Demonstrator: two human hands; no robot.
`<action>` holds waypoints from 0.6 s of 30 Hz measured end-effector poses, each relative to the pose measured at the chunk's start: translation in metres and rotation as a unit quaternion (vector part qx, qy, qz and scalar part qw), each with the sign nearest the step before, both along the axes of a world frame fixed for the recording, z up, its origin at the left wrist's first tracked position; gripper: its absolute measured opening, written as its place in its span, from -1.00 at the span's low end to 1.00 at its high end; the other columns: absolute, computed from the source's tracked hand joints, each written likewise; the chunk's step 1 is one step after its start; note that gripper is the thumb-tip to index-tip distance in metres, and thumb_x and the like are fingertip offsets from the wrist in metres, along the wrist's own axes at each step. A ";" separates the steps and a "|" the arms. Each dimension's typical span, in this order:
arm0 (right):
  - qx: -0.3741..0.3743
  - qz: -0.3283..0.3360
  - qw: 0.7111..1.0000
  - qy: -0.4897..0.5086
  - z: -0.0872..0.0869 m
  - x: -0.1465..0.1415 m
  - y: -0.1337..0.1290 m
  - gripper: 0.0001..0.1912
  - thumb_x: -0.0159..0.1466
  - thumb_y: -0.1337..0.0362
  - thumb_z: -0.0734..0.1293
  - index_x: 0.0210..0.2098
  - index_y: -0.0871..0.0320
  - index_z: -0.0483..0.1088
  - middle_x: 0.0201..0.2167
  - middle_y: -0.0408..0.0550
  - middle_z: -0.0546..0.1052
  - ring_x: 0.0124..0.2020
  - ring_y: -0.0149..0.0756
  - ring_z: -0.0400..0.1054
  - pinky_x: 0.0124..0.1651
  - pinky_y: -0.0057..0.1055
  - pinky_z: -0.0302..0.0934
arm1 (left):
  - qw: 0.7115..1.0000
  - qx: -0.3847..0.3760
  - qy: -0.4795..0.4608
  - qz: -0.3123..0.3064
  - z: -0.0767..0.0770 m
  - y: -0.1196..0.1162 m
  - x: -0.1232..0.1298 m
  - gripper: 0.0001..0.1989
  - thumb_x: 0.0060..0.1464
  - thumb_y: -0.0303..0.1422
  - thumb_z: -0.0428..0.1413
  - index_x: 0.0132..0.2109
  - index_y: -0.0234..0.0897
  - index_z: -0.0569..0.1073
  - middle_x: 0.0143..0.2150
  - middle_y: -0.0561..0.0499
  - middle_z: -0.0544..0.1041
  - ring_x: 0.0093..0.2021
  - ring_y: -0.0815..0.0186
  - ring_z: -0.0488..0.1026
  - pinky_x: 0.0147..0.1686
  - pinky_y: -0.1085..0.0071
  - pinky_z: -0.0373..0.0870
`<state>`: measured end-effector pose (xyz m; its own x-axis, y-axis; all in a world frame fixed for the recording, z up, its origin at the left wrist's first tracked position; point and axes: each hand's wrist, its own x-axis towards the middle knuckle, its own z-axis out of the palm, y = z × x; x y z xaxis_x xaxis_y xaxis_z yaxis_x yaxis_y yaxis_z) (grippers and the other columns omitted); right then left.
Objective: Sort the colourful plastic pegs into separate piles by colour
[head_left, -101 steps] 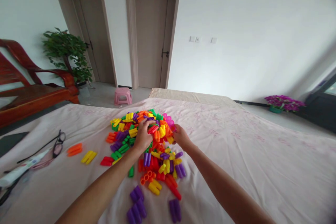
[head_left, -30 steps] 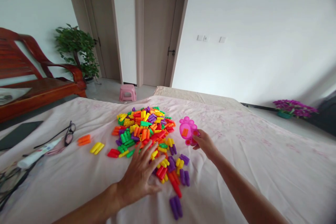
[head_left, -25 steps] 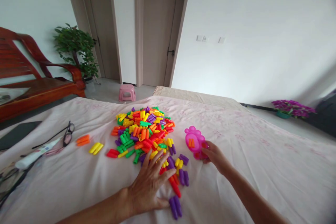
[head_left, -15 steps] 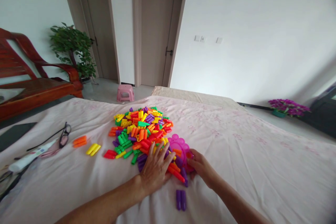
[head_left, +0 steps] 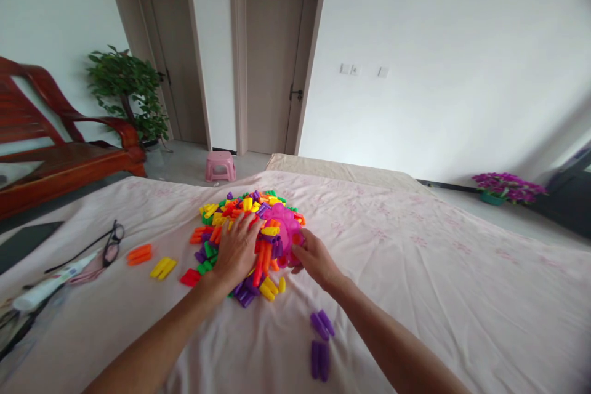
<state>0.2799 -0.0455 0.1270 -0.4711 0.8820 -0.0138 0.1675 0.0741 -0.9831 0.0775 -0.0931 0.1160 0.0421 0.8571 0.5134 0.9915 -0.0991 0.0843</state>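
Note:
My right hand [head_left: 314, 258] grips the near right rim of a pink scalloped plastic dish [head_left: 290, 221]. The dish is tilted over the pile, with orange, yellow and purple pieces against its inner side. My left hand [head_left: 237, 249] lies over the left part of the pile, fingers stretched and touching pieces; its palm side is hidden. Under and around both hands spreads a heap of bullet-shaped plastic pieces [head_left: 215, 220] in red, orange, yellow, green and purple. Closer to me lie two purple pairs, one pair [head_left: 322, 324] just above the other pair [head_left: 319, 360].
On the bed's floral sheet [head_left: 415, 295], orange [head_left: 139, 254], yellow [head_left: 163, 268] and red pieces [head_left: 189, 277] sit left of the heap. Further left are glasses [head_left: 112, 243], a white tube-shaped item [head_left: 53, 283] and a dark flat object [head_left: 30, 245]. A pink stool [head_left: 220, 166] stands beyond.
The pink dish has moved left and away from me, tilting up over the heap. My left hand has shifted left. Another purple pair now lies apart on the sheet.

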 end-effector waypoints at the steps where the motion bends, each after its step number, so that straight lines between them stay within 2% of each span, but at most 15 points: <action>1: 0.026 -0.005 0.999 -0.020 0.001 -0.004 0.005 -0.71 0.14 0.27 0.22 -0.12 0.15 0.26 -0.52 -0.17 0.49 -0.52 -0.27 0.46 -0.53 -0.41 0.35 | 1.000 -0.005 -0.011 0.013 0.002 0.002 -0.007 -0.49 0.08 -0.43 0.07 0.21 -0.20 0.36 0.29 -0.22 0.32 0.33 -0.02 0.15 0.25 -0.07 0.04; 4: 0.135 -0.044 0.985 -0.097 0.000 -0.006 0.018 -0.75 0.17 0.33 0.20 -0.14 0.10 0.31 -0.51 -0.16 0.50 -0.56 -0.36 0.42 -0.53 -0.51 0.27 | 0.997 -0.054 -0.061 0.011 0.008 0.005 -0.030 -0.41 -0.05 -0.24 0.22 0.17 -0.18 0.41 0.30 -0.22 0.31 0.29 -0.08 0.21 0.23 -0.04 0.10; 7: 0.188 -0.089 0.972 -0.109 -0.006 0.002 0.024 -0.75 0.21 0.32 0.20 -0.11 0.06 0.33 -0.46 -0.15 0.54 -0.55 -0.40 0.41 -0.51 -0.56 0.24 | 0.982 -0.105 -0.149 -0.051 0.015 0.010 -0.051 -0.43 -0.08 -0.18 0.22 0.12 -0.19 0.45 0.25 -0.18 0.37 0.24 0.02 0.29 0.21 0.12 0.21; 9: 0.176 -0.104 0.975 -0.084 -0.010 0.006 0.022 -0.74 0.23 0.29 0.20 -0.08 0.07 0.32 -0.43 -0.15 0.55 -0.52 -0.38 0.42 -0.53 -0.56 0.26 | 0.970 -0.092 -0.216 -0.057 0.019 0.017 -0.061 -0.54 0.03 -0.19 0.12 0.07 -0.22 0.47 0.15 -0.15 0.45 0.19 0.11 0.36 0.18 0.22 0.24; 12: 0.145 -0.099 0.984 -0.038 -0.014 0.004 0.012 -0.73 0.24 0.24 0.21 -0.07 0.09 0.30 -0.43 -0.15 0.55 -0.49 -0.33 0.45 -0.55 -0.51 0.30 | 0.958 -0.072 -0.278 0.004 0.022 0.032 -0.067 -0.62 0.07 -0.18 0.08 -0.01 -0.24 0.50 0.04 -0.14 0.52 0.09 0.14 0.43 0.12 0.25 0.27; 14: 0.114 -0.079 0.990 0.001 -0.014 -0.001 0.004 -0.74 0.23 0.22 0.22 -0.09 0.10 0.29 -0.46 -0.16 0.53 -0.47 -0.31 0.46 -0.54 -0.47 0.33 | 0.950 -0.091 -0.298 0.028 0.020 0.042 -0.067 -0.65 -0.04 -0.17 0.18 -0.11 -0.21 0.54 -0.04 -0.13 0.56 0.02 0.12 0.45 0.07 0.26 0.28; 18: 0.033 -0.034 0.994 0.103 -0.011 -0.013 -0.008 -0.72 0.22 0.17 0.27 -0.11 0.14 0.25 -0.51 -0.18 0.50 -0.51 -0.32 0.45 -0.52 -0.44 0.36 | 0.934 -0.114 -0.338 0.017 0.015 0.052 -0.070 -0.70 -0.25 -0.17 0.31 -0.33 -0.20 0.56 -0.26 -0.07 0.59 -0.13 0.13 0.49 -0.07 0.30 0.31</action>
